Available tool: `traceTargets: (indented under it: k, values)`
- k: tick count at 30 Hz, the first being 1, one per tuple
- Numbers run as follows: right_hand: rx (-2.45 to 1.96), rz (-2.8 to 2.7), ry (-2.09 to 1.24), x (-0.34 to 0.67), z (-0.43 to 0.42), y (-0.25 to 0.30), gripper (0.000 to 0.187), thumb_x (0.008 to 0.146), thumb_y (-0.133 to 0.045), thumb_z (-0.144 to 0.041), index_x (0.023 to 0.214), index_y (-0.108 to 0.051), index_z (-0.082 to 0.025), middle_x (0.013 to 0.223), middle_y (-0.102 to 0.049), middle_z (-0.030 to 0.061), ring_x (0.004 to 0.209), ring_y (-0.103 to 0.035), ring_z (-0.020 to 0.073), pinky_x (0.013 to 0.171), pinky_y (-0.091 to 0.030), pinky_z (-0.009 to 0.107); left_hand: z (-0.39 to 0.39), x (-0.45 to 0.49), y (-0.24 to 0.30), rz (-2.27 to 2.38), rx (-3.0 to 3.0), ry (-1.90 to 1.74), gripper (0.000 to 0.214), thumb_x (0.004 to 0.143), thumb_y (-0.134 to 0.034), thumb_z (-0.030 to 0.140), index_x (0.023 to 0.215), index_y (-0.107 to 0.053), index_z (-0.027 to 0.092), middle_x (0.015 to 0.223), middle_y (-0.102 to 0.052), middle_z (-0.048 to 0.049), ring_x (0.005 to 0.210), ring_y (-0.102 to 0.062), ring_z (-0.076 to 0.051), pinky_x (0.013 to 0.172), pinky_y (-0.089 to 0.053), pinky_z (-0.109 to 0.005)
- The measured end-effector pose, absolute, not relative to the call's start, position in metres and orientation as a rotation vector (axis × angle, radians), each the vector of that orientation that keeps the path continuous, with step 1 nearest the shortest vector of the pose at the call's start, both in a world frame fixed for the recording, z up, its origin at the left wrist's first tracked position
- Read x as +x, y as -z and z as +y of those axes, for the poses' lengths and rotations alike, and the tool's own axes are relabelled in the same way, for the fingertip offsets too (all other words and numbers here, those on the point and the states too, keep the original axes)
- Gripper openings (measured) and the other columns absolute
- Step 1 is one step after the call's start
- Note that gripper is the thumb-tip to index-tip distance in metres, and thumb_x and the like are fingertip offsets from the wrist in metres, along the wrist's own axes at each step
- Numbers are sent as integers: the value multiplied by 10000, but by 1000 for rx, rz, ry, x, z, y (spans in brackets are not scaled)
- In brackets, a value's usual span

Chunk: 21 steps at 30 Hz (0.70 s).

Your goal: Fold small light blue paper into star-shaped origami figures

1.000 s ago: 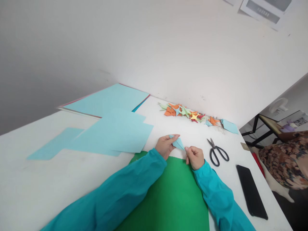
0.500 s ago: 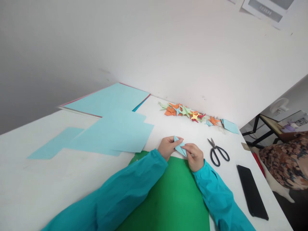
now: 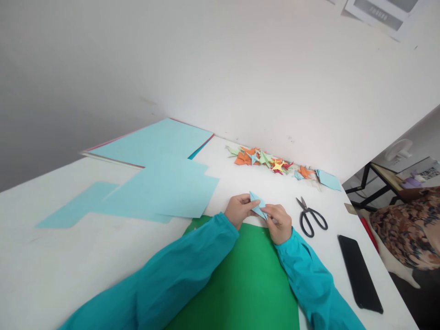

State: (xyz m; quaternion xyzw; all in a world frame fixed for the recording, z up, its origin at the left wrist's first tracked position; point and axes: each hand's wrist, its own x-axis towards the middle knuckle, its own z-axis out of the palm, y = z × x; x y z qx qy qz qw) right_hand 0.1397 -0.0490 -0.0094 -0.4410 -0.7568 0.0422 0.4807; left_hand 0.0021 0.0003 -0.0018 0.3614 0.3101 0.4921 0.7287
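A small folded light-blue paper piece [image 3: 257, 203] is held between both my hands above the far edge of a green sheet [image 3: 240, 284]. My left hand [image 3: 238, 210] pinches its left side with thumb and fingers. My right hand [image 3: 279, 223] grips its right end, fingers curled over it. Both arms wear teal sleeves. The fold is pointed, with its tip upward.
Light-blue sheets [image 3: 165, 190] and a paper stack [image 3: 151, 142] lie to the left on the white table [image 3: 68, 256]. A row of coloured folded figures [image 3: 271, 162] runs along the wall. Black scissors [image 3: 309, 217] and a black phone [image 3: 359, 272] lie to the right. Beyond the table edge is patterned fabric [image 3: 409, 229].
My right hand has moved left, closer to my left hand, and closed over the folded paper, which has turned more upright.
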Motion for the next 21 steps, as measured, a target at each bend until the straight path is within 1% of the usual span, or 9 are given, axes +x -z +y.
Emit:
traceTargets:
  k: [5,11,17,21]
  values:
    - [-1096,-1813,-94,142,-48,12,324,758,-443,-78,964,-640,-230,894,-658,59,810,-576,177,708,-483,341,0,2,1,670,794,-1062,298,475,-773,283,647,-626,88,559,-612,-18,518,-559,-116,474,-470,-235]
    - [-1094,-1803,-118,142,-48,12,291,772,-454,-104,950,-645,-233,894,-653,64,819,-579,180,706,-484,342,4,0,2,648,761,-988,308,444,-790,259,651,-646,81,563,-607,-32,494,-516,-83,411,-390,-179]
    - [-1095,-1758,-154,141,-49,11,282,755,-477,-93,933,-651,-225,909,-647,74,852,-578,186,700,-486,333,7,-2,1,608,741,-918,307,450,-790,220,688,-655,82,600,-618,-44,512,-523,-83,438,-383,-187]
    - [-1136,-1670,-264,143,-47,16,292,722,-504,-91,939,-648,-224,917,-648,68,840,-586,185,613,-488,291,6,-2,3,596,756,-926,317,419,-795,178,680,-641,86,604,-622,-35,519,-528,-87,459,-377,-199]
